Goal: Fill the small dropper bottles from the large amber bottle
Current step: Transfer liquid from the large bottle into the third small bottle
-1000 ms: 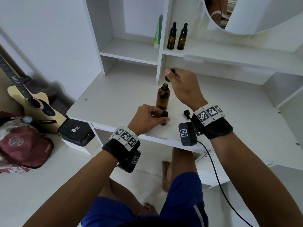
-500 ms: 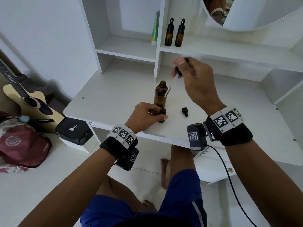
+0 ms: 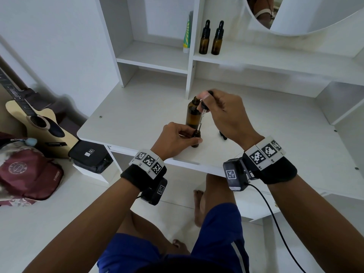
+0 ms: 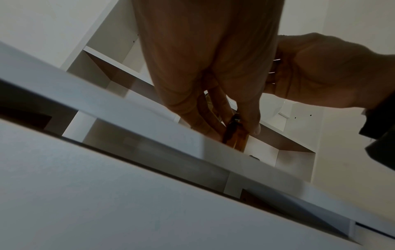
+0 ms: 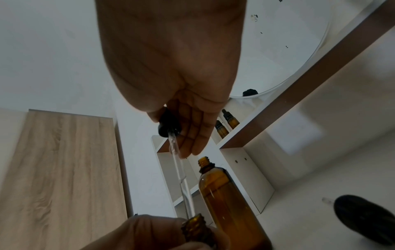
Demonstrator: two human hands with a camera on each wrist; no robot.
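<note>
The large amber bottle (image 3: 192,115) (image 5: 226,203) stands uncapped on the white desk (image 3: 137,119). In front of it my left hand (image 3: 177,137) grips a small amber dropper bottle (image 3: 196,137) (image 5: 196,230) (image 4: 234,135), open at the neck. My right hand (image 3: 220,111) (image 5: 171,121) pinches the black bulb of a dropper (image 3: 203,106) (image 5: 170,126). Its glass tube (image 5: 180,177) points down with the tip in the small bottle's mouth.
A small black dropper cap (image 3: 223,135) (image 5: 363,219) lies on the desk right of the bottles. Two capped dropper bottles (image 3: 210,39) and a green-white tube (image 3: 186,34) stand on the shelf above. A guitar (image 3: 35,123) and bags (image 3: 31,174) are on the floor at left.
My right hand has lifted the dropper out of the large bottle, swung it toward me and lowered its tip into the small bottle. The left hand has kept its hold.
</note>
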